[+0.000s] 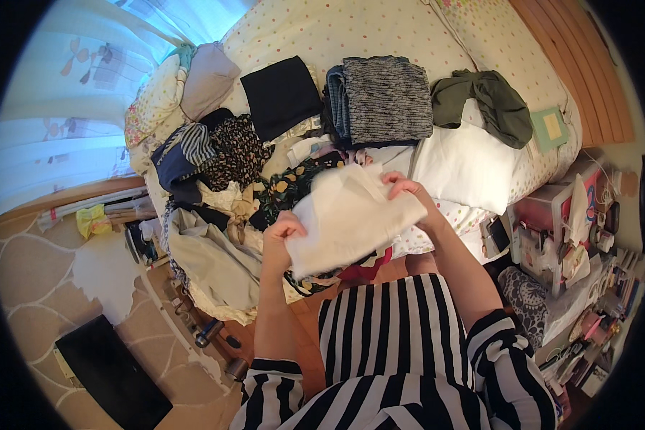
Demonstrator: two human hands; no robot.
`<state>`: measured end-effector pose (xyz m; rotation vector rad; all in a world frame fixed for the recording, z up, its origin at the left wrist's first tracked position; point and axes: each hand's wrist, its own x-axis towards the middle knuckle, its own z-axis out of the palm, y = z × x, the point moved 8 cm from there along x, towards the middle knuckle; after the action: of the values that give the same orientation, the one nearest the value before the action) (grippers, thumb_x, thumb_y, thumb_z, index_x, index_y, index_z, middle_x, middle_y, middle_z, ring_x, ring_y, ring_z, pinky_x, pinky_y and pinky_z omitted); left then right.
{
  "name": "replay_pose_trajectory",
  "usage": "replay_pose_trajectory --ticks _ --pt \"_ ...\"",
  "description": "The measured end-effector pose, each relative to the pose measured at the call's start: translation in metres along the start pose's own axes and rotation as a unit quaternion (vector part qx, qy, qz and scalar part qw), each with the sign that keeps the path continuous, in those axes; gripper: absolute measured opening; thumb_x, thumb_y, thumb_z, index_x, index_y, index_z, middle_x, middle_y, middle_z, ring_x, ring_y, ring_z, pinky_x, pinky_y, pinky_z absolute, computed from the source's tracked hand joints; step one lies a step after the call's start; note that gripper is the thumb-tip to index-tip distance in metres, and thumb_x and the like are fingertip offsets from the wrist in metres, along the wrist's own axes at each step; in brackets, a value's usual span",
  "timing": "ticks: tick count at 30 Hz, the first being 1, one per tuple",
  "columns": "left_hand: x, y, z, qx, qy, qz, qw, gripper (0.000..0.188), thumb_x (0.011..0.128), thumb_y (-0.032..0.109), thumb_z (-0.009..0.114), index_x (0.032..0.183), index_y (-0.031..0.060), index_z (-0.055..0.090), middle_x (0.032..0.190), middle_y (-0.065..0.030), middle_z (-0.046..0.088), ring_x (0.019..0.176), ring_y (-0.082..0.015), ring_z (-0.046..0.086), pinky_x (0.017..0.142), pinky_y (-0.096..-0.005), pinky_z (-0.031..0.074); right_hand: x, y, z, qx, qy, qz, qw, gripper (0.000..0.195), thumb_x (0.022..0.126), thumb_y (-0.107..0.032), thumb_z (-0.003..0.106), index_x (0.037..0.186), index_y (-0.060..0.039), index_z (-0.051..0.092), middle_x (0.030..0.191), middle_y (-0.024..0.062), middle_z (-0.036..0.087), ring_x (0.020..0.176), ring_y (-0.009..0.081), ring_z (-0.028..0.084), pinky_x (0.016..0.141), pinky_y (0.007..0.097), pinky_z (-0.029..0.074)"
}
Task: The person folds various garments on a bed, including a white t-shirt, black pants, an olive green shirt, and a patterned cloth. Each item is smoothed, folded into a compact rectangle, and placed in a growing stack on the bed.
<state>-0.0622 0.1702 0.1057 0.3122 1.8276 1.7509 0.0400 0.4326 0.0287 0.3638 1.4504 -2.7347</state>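
A white cloth garment [349, 220], partly folded and a little blurred, hangs between my two hands above the near edge of the bed. My left hand [282, 236] grips its left edge. Fingers of my right hand [413, 194] pinch the fabric at its upper right. Beneath and to the left of it lies a loose heap of clothes, with a dark floral garment [290, 185] and a beige garment [215, 252]. Just beyond my right hand rests a white folded cloth [462, 166].
Farther back on the dotted bedspread [365, 27] are a folded black garment [282, 97], a stack topped by a grey patterned garment [387, 99], and an olive garment [486, 102]. Clear plastic drawers [540, 247] stand at right. A curtained window [86, 107] is at left.
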Motion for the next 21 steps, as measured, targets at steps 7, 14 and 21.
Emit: replay_pose_trajectory --ticks 7,14,21 --pt "-0.013 -0.071 0.021 0.512 -0.017 0.155 0.845 0.011 0.066 0.000 0.063 0.062 0.0085 0.058 0.090 -0.0054 0.053 0.093 -0.0290 0.051 0.083 -0.0362 0.038 -0.035 0.088 -0.072 -0.084 0.120 0.243 0.959 0.019 0.086 0.003 0.047 0.088 0.0012 0.066 0.122 0.0082 0.056 0.094 0.0176 0.060 0.075 0.0310 0.052" --pt "-0.032 -0.062 0.071 0.420 0.043 0.110 0.900 0.023 0.074 0.003 0.066 0.095 0.0067 0.059 0.103 -0.0132 0.055 0.102 -0.0330 0.050 0.093 -0.0427 0.038 -0.039 0.108 -0.068 -0.262 0.171 0.125 0.941 0.037 0.081 0.002 0.052 0.117 -0.0048 0.054 0.117 0.0110 0.046 0.104 0.0219 0.050 0.096 0.0314 0.042" --pt "-0.044 -0.074 0.092 0.501 -0.006 0.049 0.864 0.043 0.072 0.003 0.070 0.113 0.0069 0.057 0.111 -0.0146 0.054 0.107 -0.0357 0.050 0.093 -0.0434 0.040 -0.028 0.096 -0.034 -0.469 0.124 0.020 0.874 0.053 0.067 0.007 0.066 0.114 -0.0139 0.057 0.116 0.0165 0.040 0.112 0.0370 0.040 0.099 0.0386 0.038"
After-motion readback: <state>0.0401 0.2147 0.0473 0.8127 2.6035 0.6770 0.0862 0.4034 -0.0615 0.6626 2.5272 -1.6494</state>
